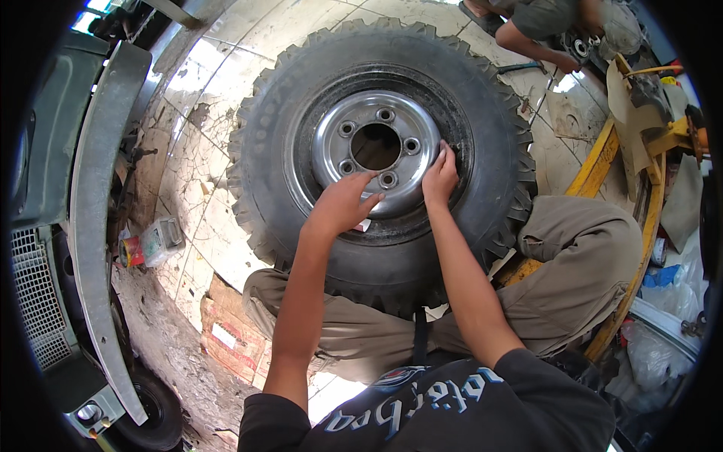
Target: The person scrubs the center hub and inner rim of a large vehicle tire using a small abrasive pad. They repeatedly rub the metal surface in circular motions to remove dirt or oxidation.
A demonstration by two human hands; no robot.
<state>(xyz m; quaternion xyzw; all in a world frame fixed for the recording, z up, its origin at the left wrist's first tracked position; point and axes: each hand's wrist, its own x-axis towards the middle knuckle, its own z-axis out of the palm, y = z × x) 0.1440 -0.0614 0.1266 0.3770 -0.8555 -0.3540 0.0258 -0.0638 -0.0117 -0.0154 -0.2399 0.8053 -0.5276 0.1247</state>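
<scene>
A large black tyre with chunky tread lies flat on the floor in front of me, between my bent legs. Set in it is a silver steel wheel rim with a round centre hole and several bolt holes. My left hand rests on the near left part of the rim, thumb and fingers apart. Beside its thumb shows a small white scrap. Against the right edge of the rim's raised centre is my right hand, fingers pressed together and pointing away from me. What is between those fingers is too small to make out.
A grey metal bumper runs along the left. Near it stand a clear plastic container and a red-yellow can. Yellow metal bars lie at right beside plastic bags. Another person crouches at the far right near a hammer-like tool.
</scene>
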